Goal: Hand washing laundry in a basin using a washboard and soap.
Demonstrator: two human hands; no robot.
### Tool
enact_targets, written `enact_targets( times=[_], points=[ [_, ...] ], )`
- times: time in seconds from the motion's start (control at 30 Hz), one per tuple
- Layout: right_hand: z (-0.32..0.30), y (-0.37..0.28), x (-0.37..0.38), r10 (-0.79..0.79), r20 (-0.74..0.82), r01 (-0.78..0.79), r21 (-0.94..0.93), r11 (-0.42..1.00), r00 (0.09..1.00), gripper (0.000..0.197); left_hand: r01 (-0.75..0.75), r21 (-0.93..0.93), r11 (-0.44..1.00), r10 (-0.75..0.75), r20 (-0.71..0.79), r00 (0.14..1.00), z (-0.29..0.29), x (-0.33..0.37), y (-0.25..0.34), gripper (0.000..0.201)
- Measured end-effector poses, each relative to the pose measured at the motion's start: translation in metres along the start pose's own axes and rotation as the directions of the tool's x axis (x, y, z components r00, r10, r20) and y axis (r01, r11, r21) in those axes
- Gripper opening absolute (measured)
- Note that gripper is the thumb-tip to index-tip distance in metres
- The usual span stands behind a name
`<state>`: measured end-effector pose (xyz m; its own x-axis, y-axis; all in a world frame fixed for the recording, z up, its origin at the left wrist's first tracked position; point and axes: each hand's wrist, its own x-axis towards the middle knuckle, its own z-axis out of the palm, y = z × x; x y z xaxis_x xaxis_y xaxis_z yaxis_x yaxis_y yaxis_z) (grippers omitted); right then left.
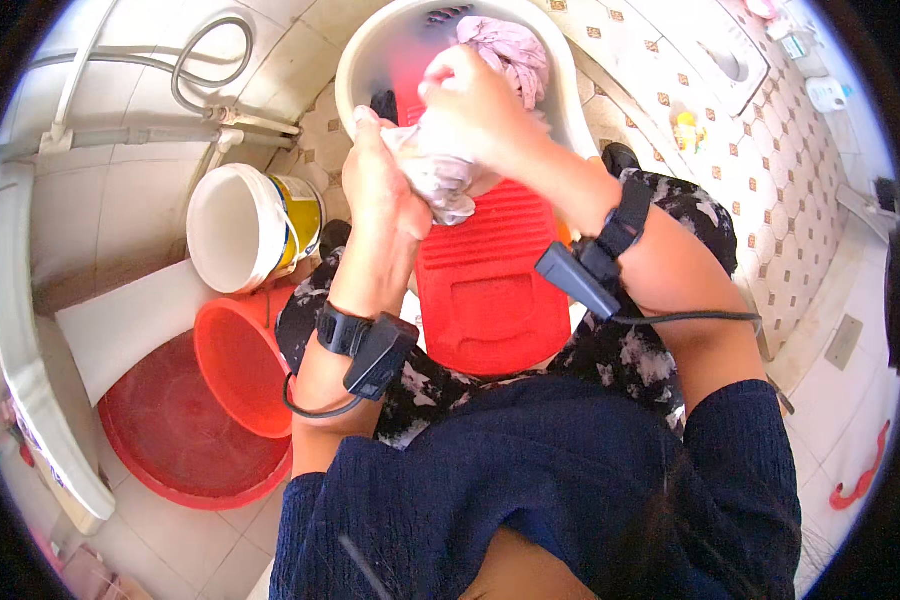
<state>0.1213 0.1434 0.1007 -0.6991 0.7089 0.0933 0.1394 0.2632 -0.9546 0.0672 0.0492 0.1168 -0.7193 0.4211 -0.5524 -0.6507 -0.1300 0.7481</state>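
A bunched wet white cloth (440, 182) is between my two hands, above a red washboard (492, 285). My left hand (382, 185) grips the cloth from the left, thumb pointing up. My right hand (475, 105) is curled into a fist over the cloth's far side; its fingertips are hidden and slightly blurred. The washboard's ribbed end leans into a white tub (352, 75) of cloudy water, and its lower end rests between my knees. Beyond my right hand, a pink patterned cloth (510, 55) lies heaped in the tub. Something dark shows in the tub near my left fingertips.
To the left are a white bucket (235, 230), an orange-red basin (232, 365) tilted on its side and a wide red basin (160, 430). A pipe with a grey hose (185, 75) runs along the wall. A small yellow item (687, 132) and bottles (828, 95) are at right.
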Motion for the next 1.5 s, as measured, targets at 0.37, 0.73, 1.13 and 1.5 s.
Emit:
enact_targets(
  times=[0.37,0.73,1.13,1.5],
  points=[
    [0.001,0.003,-0.018,-0.231,0.018,0.225,-0.302,0.926,0.973,0.024,0.052,0.104,0.993,-0.045,-0.075,0.996,0.029,-0.034,-0.002,0.035],
    [0.001,0.015,-0.006,-0.235,-0.067,0.211,-0.261,0.942,0.97,0.019,0.088,-0.023,0.996,-0.086,0.076,0.993,0.014,-0.022,-0.008,0.026],
    [-0.048,-0.011,0.018,0.246,0.602,-0.552,0.399,0.732,0.76,0.029,-0.551,0.768,0.326,-0.238,0.631,0.738,-0.018,-0.007,0.044,0.027],
    [-0.066,-0.001,0.018,0.278,0.812,-0.081,-0.277,0.958,0.513,0.043,-0.171,0.002,0.985,0.15,0.47,0.87,-0.034,0.009,0.046,0.02]
  ],
)
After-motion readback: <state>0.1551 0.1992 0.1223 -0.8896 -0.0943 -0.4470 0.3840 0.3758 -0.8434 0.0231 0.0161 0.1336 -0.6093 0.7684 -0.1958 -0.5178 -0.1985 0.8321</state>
